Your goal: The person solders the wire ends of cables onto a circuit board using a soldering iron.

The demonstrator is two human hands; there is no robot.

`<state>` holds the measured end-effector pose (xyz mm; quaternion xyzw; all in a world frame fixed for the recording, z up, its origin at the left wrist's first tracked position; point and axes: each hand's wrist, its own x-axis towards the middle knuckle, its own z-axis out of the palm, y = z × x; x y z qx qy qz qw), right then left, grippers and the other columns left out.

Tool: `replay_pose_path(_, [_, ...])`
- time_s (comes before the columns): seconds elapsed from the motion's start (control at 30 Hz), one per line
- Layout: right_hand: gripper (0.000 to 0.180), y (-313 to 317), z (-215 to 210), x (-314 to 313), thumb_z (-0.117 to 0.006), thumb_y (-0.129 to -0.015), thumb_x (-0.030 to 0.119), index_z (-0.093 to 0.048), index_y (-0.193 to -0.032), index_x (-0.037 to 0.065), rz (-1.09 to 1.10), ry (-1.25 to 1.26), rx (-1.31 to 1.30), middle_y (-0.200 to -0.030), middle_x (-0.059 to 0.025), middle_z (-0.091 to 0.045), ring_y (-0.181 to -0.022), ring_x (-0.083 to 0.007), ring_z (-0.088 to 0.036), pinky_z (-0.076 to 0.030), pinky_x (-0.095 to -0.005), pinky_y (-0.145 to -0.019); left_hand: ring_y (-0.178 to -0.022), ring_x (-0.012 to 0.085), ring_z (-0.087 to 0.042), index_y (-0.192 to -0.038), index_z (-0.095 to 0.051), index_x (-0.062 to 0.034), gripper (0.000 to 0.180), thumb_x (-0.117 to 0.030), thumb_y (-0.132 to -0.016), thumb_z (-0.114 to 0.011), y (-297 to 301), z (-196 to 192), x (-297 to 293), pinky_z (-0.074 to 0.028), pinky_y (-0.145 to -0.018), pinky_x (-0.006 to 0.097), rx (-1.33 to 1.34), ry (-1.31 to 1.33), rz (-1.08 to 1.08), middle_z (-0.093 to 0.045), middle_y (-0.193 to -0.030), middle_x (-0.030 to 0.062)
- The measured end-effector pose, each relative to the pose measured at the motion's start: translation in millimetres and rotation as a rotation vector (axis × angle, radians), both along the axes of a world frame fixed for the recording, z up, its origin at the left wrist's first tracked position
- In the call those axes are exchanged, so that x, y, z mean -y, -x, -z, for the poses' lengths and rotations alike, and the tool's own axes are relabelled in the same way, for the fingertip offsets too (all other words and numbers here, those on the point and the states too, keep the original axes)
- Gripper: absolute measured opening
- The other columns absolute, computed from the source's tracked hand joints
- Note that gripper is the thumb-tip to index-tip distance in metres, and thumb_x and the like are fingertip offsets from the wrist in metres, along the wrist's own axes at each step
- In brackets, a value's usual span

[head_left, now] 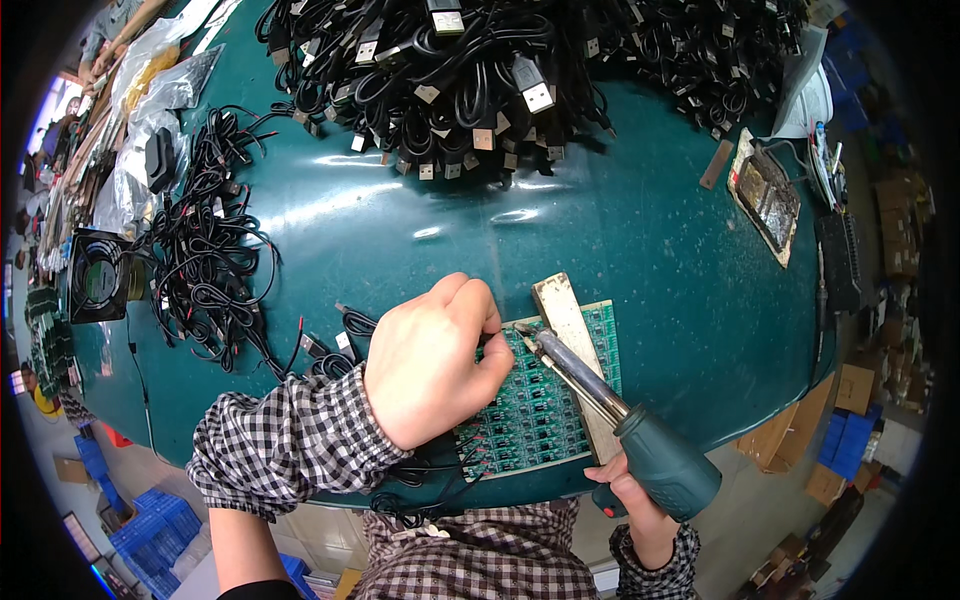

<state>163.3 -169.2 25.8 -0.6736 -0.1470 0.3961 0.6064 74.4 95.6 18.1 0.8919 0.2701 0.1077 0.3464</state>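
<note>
We see the left hand (435,360) curled over the left part of a green circuit panel (545,405), knuckles up, its fingertips pressed down near the panel's upper left edge; they seem to pinch something small there, but we cannot make out what, since the fingers cover it. The left forearm comes in from the lower left in a checked sleeve (285,440). The right hand (640,495) grips the dark green handle of a soldering iron (610,410) from below, fingers closed round it, at the lower right of the panel. The iron slants up and to the left, and its metal tip lies just beside the left fingertips, over the panel's top edge. The panel rests at the near edge of a dark green table (650,260), and the left hand hides much of it. A pale flat bar (570,325) lies across the panel under the iron's shaft. Thin black wires (440,480) run out from below the left wrist and hang over the table edge; where they end is hidden. A big heap of black cables with plugs (480,80) fills the far side of the table, well apart from the hands. A looser tangle of black leads (205,250) lies to the left, beside a small fan (100,275). At the far right sits a tray (765,195), its contents hard to make out.
</note>
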Motion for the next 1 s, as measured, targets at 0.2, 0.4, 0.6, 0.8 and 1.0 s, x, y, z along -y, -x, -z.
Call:
replay_pose_path(0.2, [0.032, -6, -4, -2, -0.065, -0.09, 0.015, -0.056, -0.107, -0.011, -0.1, 0.035, 0.081, -0.084, -0.016, -0.062, -0.079, -0.0264, -0.064, -0.059, -0.047, -0.077, -0.06, 0.0262, -0.061, -0.074, -0.056, -0.0013, 0.014, -0.005, -0.071, -0.069, 0, 0, 0, -0.05, -0.056, 0.035, 0.001, -0.002, -0.002, -0.058, -0.072, 0.0111])
replay_pose_path(0.4, [0.05, -3, -20, -20, -0.067, -0.089, 0.022, -0.052, -0.119, -0.015, 0.03, 0.005, -0.045, -0.097, -0.0233, -0.065, -0.088, -0.0315, -0.068, -0.062, -0.0423, -0.073, -0.059, 0.0125, -0.057, -0.081, -0.065, 0.0018, 0.011, -0.005, -0.076, -0.072, 13, 5, -3, -0.049, -0.057, 0.027, 0.012, 0.451, -0.106, -0.061, -0.072, 0.0077])
replay_pose_path(0.6, [0.051, -1, -10, -4, -0.066, -0.089, 0.023, -0.051, -0.12, -0.015, 0.074, -0.012, -0.036, -0.1, -0.0231, -0.064, -0.09, -0.0325, -0.068, -0.063, -0.0419, -0.073, -0.058, 0.0149, -0.056, -0.082, -0.064, -0.0001, 0.01, -0.005, -0.078, -0.071, 12, 2, 6, -0.047, -0.056, 0.028, 0.022, 0.191, -0.035, -0.06, -0.075, 0.0079])
replay_pose_path(0.8, [0.042, 3, -3, 7, -0.065, -0.089, 0.021, -0.056, -0.113, -0.012, 0.064, 0.003, -0.002, -0.096, -0.0209, -0.063, -0.09, -0.0312, -0.067, -0.062, -0.0424, -0.075, -0.059, 0.0184, -0.057, -0.08, -0.062, -0.0005, 0.011, -0.005, -0.078, -0.071, 11, 1, 8, -0.046, -0.055, 0.03, 0.048, 0.172, -0.042, -0.058, -0.074, 0.0095])
replay_pose_path(1.0, [0.032, -1, -6, 7, -0.064, -0.089, 0.019, -0.058, -0.103, -0.009, 0.005, 0.012, 0.003, -0.093, -0.0202, -0.064, -0.084, -0.0295, -0.067, -0.059, -0.0419, -0.078, -0.065, 0.0223, -0.063, -0.08, -0.06, -0.0005, 0.012, -0.006, -0.077, -0.07, 8, -2, 4, -0.051, -0.06, 0.032, -0.005, 0.257, -0.061, -0.06, -0.077, 0.0116])
